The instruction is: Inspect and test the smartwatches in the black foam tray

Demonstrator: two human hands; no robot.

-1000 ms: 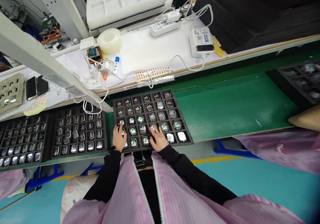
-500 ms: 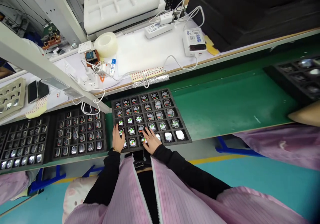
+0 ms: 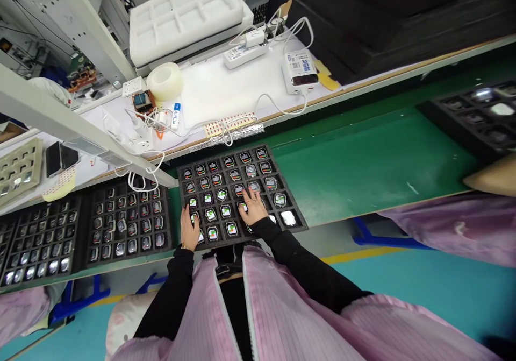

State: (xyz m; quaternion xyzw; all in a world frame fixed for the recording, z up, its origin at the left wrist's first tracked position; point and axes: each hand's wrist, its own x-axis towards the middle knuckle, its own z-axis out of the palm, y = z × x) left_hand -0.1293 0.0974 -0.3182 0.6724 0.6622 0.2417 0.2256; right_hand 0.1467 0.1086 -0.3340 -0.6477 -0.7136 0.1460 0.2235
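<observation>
Landmark: the gridded black tray (image 3: 287, 190), lying on the green table (image 3: 355, 162) directly in front of the person. All positions are given relative to it.

Contents: square-faced watches (image 3: 226, 211) sit in its compartments. Far rows show mostly dark screens with small print; near rows show white-and-green screens. One tilted watch (image 3: 221, 195) sits askew near the tray's middle. One white-lit watch (image 3: 287, 218) occupies the near right corner.

Left hand (image 3: 189, 231): at the tray's near left corner, over the edge column. Fingers extended, thumb apart; no watch seen in its grasp.

Right hand (image 3: 255, 210): over the right half of the tray, fingers parted and pointing to the far side, fingertips among the watches. Partly open; whether it has hold of one underneath cannot be told.

Surroundings: a second black tray (image 3: 166, 221), also loaded with watches, lies just left of the tray. Well right of it is a third black tray (image 3: 439, 111), with another person's arm (image 3: 495, 181) near it. Beyond the tray's far edge, a raised shelf carries a tape roll (image 3: 173, 89), a blue-capped tube (image 3: 176, 117), a white box with a dark display (image 3: 300, 73) and a red-dotted sticker sheet (image 3: 229, 124).
</observation>
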